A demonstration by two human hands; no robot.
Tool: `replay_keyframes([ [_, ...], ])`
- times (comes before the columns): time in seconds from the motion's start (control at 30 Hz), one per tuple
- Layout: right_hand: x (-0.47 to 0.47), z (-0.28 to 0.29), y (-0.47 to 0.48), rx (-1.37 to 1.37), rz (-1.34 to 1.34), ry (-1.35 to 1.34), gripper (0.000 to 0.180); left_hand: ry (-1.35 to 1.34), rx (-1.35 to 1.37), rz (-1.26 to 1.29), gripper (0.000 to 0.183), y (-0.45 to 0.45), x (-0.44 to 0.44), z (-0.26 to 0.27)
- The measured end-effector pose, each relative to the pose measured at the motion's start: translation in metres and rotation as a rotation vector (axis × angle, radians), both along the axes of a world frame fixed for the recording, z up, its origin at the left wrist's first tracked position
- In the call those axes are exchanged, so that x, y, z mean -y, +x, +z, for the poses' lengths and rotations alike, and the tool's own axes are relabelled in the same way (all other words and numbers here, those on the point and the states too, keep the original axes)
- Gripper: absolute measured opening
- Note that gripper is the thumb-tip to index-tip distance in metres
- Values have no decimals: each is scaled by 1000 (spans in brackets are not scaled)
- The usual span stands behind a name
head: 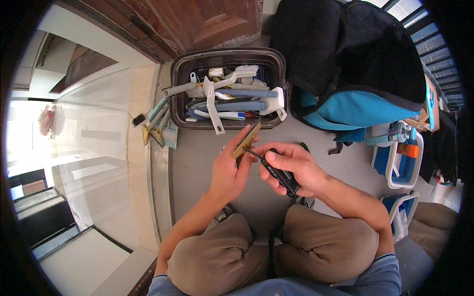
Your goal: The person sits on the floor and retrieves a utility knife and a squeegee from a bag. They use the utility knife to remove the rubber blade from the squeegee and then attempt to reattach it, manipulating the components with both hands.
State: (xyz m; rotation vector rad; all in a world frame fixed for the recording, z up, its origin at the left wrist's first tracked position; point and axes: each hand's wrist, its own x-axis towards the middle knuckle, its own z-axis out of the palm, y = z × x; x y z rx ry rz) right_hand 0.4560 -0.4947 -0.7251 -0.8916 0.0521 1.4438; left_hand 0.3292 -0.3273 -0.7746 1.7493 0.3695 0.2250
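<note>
My left hand (229, 170) grips a yellow scraper head (246, 142) with a dark edge, tilted between thumb and fingers. A black folding multi-tool (280, 173) is in my right hand (296, 166), and its thin extended shaft touches the yellow piece. Just beyond my hands stands a dark plastic basket (229, 51) holding brushes and plastic-handled tools. Across its near rim lies a white brush (212, 105). At the basket's left, yellow-headed scrapers (152, 135) lie by a light blue dustpan brush (170, 133).
A black and blue bag (355, 107) stands at the back right. Two blue and white buckets (403, 181) (411, 207) are at the right, the upper one with an orange-capped item. A brown wooden door (214, 22) is behind the basket. Another person's knee (433, 222) shows at far right.
</note>
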Motion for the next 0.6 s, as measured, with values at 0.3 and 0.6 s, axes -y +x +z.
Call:
replay_keyframes([
  [0.3, 2, 21, 14, 574, 270, -54, 37, 172, -172, -110, 43, -6, -9, 11],
  [0.6, -5, 32, -8, 2455, 1112, -22, 26, -43, -614, -346, 23, 6, -10, 24],
])
